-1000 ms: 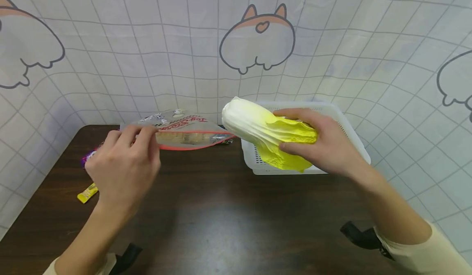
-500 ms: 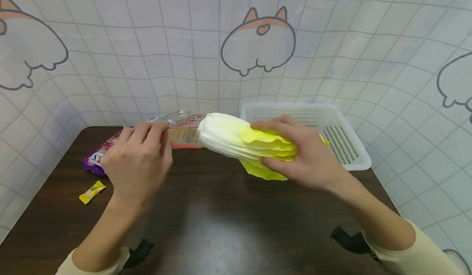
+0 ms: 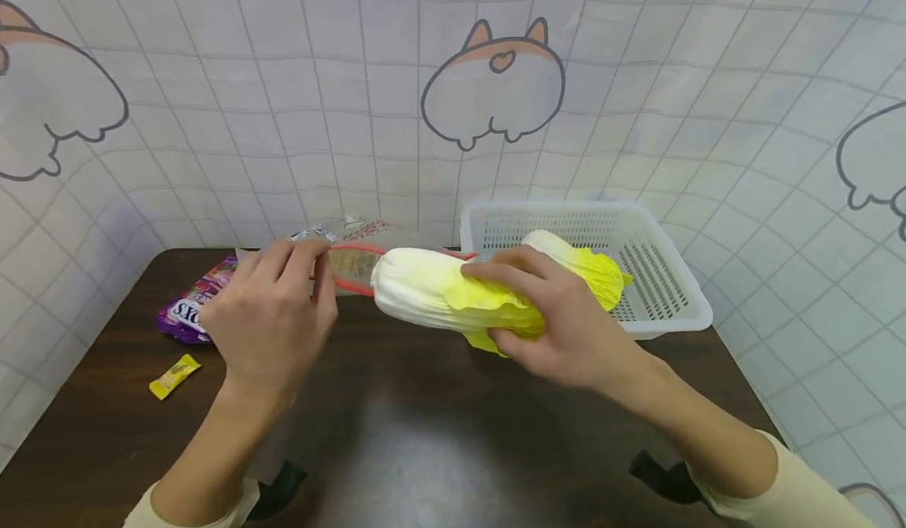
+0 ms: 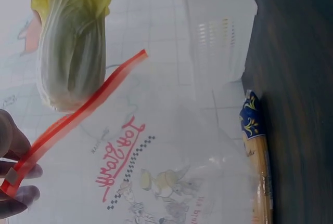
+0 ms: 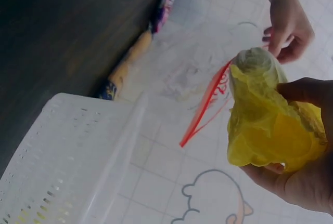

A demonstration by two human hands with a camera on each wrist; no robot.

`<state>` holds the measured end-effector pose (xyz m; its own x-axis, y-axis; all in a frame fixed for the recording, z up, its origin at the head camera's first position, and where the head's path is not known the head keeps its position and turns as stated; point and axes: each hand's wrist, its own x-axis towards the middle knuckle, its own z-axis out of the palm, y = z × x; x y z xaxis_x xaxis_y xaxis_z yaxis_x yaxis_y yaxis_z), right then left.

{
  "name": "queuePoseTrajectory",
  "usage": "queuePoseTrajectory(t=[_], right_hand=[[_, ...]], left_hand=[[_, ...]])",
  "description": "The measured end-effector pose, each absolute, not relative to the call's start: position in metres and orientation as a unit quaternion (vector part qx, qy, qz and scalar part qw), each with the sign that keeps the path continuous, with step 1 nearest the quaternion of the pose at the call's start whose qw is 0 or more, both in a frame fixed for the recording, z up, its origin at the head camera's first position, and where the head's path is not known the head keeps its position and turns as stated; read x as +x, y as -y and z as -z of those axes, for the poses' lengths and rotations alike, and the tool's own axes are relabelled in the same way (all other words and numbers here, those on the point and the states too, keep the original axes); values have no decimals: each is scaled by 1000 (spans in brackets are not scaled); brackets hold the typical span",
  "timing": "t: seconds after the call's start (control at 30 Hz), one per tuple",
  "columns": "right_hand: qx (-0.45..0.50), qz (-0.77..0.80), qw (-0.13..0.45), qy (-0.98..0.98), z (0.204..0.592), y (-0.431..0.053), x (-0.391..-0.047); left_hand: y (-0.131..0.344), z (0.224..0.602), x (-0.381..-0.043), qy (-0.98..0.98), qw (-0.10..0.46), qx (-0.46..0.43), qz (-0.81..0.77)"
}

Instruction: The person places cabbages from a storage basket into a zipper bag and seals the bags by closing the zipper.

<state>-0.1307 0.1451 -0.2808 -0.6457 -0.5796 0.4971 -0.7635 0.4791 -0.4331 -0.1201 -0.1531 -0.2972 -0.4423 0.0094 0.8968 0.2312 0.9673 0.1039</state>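
Observation:
My right hand grips a napa cabbage round its yellow leafy end, the white base pointing left. With the fingertips of my left hand I pinch one end of the red zip edge of a clear printed zip bag. The bag hangs upright with its mouth parted. In the left wrist view the cabbage base is right at the red rim; in the head view it overlaps the opening. A second napa cabbage lies in the white basket, partly hidden behind my right hand.
Left of the bag lies a purple snack packet, with a small yellow sachet nearer the front. A tan package with a blue end lies behind the bag. A white tiled-pattern curtain borders the dark table.
My right hand has brought the cabbage left and down from over the basket to the bag's mouth, uncovering the second cabbage. My left hand has shifted slightly right, still pinching the bag.

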Motion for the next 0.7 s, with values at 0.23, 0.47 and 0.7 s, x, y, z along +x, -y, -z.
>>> queuePoseTrajectory(t=[0.23, 0.47, 0.7], right_hand=[[415, -293, 141, 850, 286, -143, -128], [383, -298, 119, 866, 287, -138, -129], [329, -311, 106, 885, 290, -132, -131]], left_hand=[[149, 297, -119, 847, 513, -79, 117], [146, 298, -114, 850, 502, -103, 121], [143, 302, -112, 845, 502, -135, 126]])
